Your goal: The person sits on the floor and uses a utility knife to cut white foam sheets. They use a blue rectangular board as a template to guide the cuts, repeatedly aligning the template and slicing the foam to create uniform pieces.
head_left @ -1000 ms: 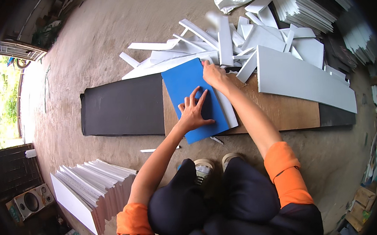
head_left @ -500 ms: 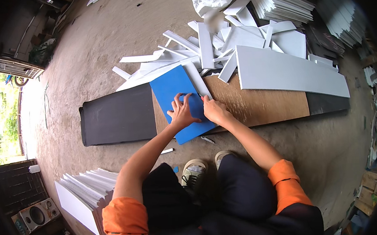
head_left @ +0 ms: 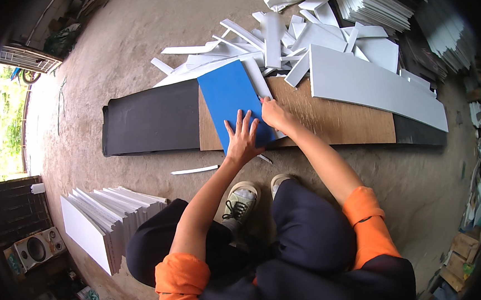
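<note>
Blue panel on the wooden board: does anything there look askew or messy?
Yes. The blue panel lies tilted across the wooden board, pressed by the left hand. Behind it, white offcuts are strewn in a loose heap on the floor.

We have a single view, a wide fisheye camera worn on the head, and it looks steeply down over our own knees and shoes (head_left: 240, 199) to the concrete floor (head_left: 133, 57). Our forearms come into it from the lower edge, and the left hand (head_left: 243, 140) and right hand (head_left: 272, 113) sit close to the middle of the frame, on the blue panel (head_left: 231, 97) over the plywood board (head_left: 327, 113). The lens takes in a great deal (straight edges bow toward the rim): the white strip offcuts (head_left: 277, 41) lie toward the top, a stack of white panels (head_left: 109, 220) at lower left, and a dark vignette rings the corners.
</note>
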The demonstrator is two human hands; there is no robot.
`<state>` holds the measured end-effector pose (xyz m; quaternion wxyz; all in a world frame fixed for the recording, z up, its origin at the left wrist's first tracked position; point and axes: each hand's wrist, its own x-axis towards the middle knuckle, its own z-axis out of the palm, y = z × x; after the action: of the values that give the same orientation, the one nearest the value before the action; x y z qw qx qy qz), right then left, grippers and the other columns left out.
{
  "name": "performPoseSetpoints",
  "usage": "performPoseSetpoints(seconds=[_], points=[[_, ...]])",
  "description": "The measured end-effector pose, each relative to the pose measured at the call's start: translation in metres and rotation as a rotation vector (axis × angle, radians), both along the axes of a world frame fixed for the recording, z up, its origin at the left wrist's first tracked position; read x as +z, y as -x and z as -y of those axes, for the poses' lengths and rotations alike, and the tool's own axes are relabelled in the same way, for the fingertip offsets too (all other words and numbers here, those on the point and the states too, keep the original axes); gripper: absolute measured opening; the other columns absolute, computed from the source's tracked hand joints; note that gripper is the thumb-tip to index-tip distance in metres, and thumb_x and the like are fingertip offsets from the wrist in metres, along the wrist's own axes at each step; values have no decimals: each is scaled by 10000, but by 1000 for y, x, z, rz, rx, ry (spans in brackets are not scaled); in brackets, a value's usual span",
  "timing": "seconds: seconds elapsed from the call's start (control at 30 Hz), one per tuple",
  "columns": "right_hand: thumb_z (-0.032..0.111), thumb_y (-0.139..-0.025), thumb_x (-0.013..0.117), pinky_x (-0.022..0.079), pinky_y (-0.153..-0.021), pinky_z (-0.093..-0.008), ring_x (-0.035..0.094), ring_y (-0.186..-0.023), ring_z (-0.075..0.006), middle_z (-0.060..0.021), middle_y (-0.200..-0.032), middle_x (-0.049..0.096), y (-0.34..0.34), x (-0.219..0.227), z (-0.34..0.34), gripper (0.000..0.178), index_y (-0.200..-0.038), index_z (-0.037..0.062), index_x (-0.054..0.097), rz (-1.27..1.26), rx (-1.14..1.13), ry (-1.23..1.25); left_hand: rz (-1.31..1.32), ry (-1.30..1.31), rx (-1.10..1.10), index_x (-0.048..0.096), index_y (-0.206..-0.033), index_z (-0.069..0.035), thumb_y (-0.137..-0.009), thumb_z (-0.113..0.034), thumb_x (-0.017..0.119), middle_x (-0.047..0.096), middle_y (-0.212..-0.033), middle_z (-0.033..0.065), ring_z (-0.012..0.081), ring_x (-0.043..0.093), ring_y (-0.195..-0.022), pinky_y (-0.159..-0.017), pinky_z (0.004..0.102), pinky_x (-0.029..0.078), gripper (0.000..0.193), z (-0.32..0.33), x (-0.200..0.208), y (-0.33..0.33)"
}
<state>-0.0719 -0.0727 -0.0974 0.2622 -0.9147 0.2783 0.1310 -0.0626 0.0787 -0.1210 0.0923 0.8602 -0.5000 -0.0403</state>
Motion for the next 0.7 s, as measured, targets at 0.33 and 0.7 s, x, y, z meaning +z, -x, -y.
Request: performPoseSetpoints(seconds=[0.33,0.7], points=[[178,-882,385,497,-700,-395,617,-826,-322,-211,-862,620,-12,-5,16,246,-930,-18,526,118,135,168,-49,69,115,359,-1224,-69,-589,-363,732,248,-1337,161,376,146,-1290,-891,704,184,793,24,-4,-3],[148,-857,363,467,-685,-507,597,-783,-401,-262,-801,597,78,-8,3,217,-960,-28,437,30,140,42,-29,59,149,399,-1210,-90,-573,-360,730,277,-1324,155,363,147,-1289,-902,694,186,767,22,-4,-1]])
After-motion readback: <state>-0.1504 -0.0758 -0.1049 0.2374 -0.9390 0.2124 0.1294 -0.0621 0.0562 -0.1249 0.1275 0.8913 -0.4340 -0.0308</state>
